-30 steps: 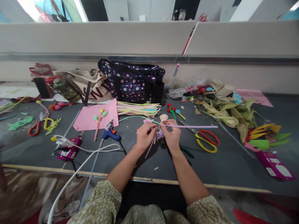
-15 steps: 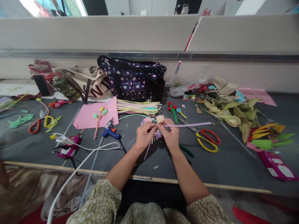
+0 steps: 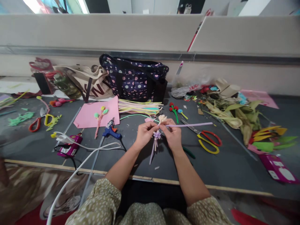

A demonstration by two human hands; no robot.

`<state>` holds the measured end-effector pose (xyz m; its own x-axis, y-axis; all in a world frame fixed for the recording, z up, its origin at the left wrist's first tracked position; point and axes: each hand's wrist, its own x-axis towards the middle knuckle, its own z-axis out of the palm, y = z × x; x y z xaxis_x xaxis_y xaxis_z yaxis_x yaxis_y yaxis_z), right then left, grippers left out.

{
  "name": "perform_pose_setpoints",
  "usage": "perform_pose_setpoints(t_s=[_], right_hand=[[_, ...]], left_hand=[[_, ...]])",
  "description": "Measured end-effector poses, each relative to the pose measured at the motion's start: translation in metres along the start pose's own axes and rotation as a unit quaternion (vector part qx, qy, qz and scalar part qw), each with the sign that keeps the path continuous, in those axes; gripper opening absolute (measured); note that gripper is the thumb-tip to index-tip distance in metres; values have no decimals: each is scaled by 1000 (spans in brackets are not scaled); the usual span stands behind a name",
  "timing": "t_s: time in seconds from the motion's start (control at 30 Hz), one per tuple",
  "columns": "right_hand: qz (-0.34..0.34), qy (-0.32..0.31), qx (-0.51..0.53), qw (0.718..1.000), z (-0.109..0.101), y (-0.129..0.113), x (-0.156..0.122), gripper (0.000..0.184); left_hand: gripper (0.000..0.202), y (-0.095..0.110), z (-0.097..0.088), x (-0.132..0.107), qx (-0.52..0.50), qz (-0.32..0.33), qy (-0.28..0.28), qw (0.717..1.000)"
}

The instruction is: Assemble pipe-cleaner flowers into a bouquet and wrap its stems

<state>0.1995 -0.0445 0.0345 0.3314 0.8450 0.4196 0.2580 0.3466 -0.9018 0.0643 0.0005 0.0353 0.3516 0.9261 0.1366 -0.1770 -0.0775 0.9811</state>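
Observation:
Between my pinched fingers is a small pipe-cleaner flower, its cream bloom (image 3: 162, 118) just above the fingertips. My left hand (image 3: 145, 135) grips it from the left, and my right hand (image 3: 173, 133) closes on it from the right. A lavender pipe cleaner (image 3: 194, 124) runs straight out to the right from under the right-hand fingers. Below the fingertips, a purple flower (image 3: 157, 135) hangs in the gap between the hands, with pale and lavender stem ends (image 3: 152, 153) pointing down. The fingers hide where these pieces join.
Scissors (image 3: 208, 140) lie to the right, beside dark green handles (image 3: 188, 152). A blue glue gun (image 3: 112, 129) rests left, near pink foam (image 3: 82, 117) and a white cable (image 3: 86, 151). Loose pipe cleaners (image 3: 140, 107) and a patterned bag (image 3: 133, 78) are behind; dried husks (image 3: 243, 115) lie right.
The purple flower, mostly covered by the hands before, now shows fully between them. Its stem ends have swung to the right and hang closer to vertical. Both hands keep their pinch.

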Motion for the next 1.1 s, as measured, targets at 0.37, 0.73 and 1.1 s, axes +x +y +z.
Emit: perform_pose_setpoints(t_s=[0.37,0.73,1.1], right_hand=[[-35,15,-20,999,-1,-7,-1,10],[-4,-4,68,998,-1,0,-2,8],[45,-18,156,987,6,-1,-5,12]], left_hand=[[30,2,1,-2,-69,-42,-13,997],[30,-4,-1,-2,-149,-113,-54,981],[34,-1,-2,-1,-205,-177,-99,957]])
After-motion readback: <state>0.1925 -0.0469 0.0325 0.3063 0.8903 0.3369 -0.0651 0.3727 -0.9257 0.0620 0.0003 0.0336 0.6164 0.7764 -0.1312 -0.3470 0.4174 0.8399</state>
